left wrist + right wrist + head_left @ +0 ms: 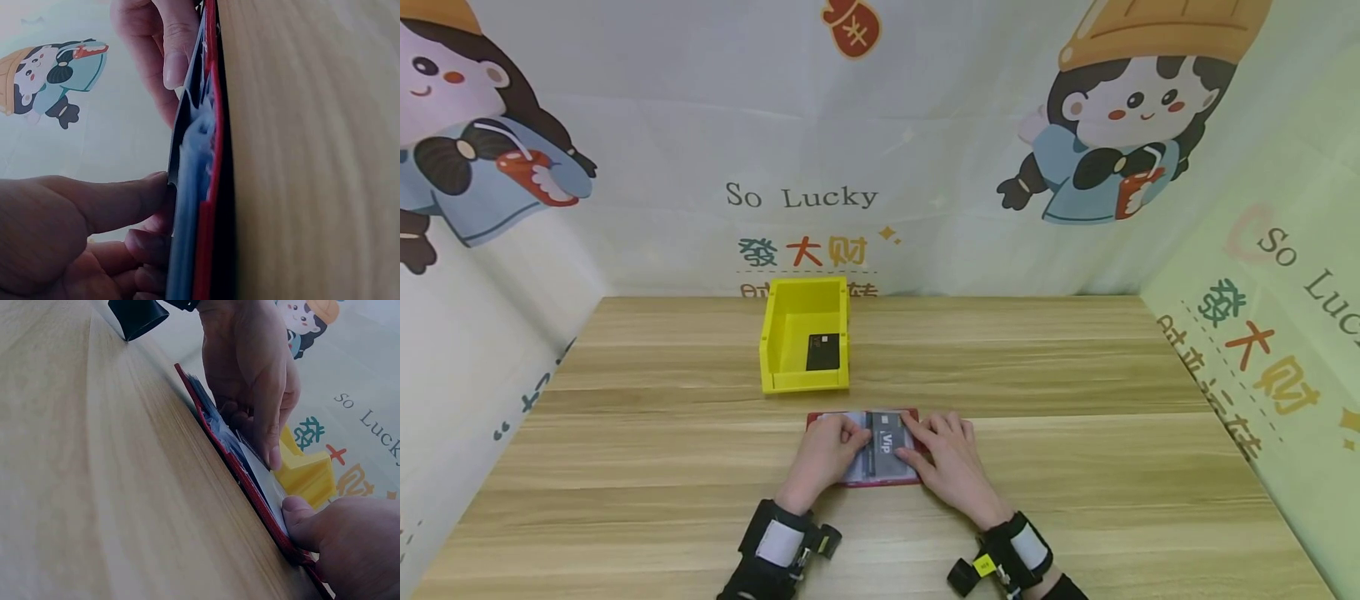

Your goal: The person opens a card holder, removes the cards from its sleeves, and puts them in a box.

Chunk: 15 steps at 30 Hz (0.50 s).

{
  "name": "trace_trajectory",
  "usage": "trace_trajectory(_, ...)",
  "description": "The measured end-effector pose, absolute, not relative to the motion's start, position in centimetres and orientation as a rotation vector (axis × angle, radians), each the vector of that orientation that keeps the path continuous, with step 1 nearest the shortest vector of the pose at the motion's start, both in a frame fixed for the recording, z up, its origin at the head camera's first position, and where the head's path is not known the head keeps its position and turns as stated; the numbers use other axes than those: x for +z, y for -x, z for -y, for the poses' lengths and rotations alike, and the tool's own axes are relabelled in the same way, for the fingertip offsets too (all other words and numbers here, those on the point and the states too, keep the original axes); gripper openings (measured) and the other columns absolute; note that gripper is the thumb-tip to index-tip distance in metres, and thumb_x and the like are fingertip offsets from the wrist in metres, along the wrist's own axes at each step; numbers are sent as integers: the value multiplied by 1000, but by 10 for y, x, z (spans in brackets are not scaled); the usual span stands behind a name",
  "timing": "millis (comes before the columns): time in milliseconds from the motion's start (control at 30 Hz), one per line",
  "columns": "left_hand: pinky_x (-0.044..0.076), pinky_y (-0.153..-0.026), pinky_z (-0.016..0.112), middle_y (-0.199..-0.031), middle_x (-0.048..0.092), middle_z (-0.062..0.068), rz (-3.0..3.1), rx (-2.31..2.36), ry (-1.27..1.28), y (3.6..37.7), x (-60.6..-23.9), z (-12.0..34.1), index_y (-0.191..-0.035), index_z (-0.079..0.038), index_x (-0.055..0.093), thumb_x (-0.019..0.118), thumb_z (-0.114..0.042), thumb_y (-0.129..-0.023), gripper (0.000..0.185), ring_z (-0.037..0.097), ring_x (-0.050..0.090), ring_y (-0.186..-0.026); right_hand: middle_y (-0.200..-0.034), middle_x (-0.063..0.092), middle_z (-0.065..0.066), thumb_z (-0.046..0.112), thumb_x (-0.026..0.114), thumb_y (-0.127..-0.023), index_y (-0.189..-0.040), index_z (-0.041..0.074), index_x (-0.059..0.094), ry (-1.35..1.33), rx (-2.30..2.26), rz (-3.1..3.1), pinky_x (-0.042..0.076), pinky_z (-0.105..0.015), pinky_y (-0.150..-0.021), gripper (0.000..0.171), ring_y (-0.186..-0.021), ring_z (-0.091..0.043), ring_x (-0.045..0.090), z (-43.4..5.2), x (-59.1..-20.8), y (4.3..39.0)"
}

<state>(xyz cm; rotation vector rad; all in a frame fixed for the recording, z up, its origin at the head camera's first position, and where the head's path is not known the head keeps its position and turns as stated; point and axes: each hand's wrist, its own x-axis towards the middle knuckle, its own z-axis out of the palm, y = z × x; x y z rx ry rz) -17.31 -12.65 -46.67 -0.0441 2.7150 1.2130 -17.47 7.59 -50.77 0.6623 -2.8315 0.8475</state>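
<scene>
A red-covered card holder (880, 483) with clear plastic pockets lies open on the table. A grey card marked "Vip" (886, 446) sits on its pocket page, partly raised from it in the left wrist view (178, 140). My left hand (826, 450) pinches the card's left edge between thumb and curled fingers. From the other side, my right hand (951, 458) rests on the holder, its thumb and forefinger extended along the card's right edge. The right thumb (300, 519) presses on the page in the right wrist view. How far the card is inside the pocket cannot be told.
Behind the holder stands a yellow bin (805, 382), its low side facing me. A black card (823, 352) with a chip lies inside it. The wooden table (1037, 367) meets printed cloth (955, 167) at the back and sides.
</scene>
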Motion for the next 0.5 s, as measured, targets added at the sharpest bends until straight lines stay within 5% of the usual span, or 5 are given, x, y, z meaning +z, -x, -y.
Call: trace_trajectory(500,31,-52,23,-61,46,-2,-2670,1277,31,172,-466,132,-91,-3,71,67,-23,-95,21,13,46,-57,-90,49,2,33,71,-93,-137,6,62,-650,860,2841,23,-37,-85,52,-90,-18,36,-75,-507,174)
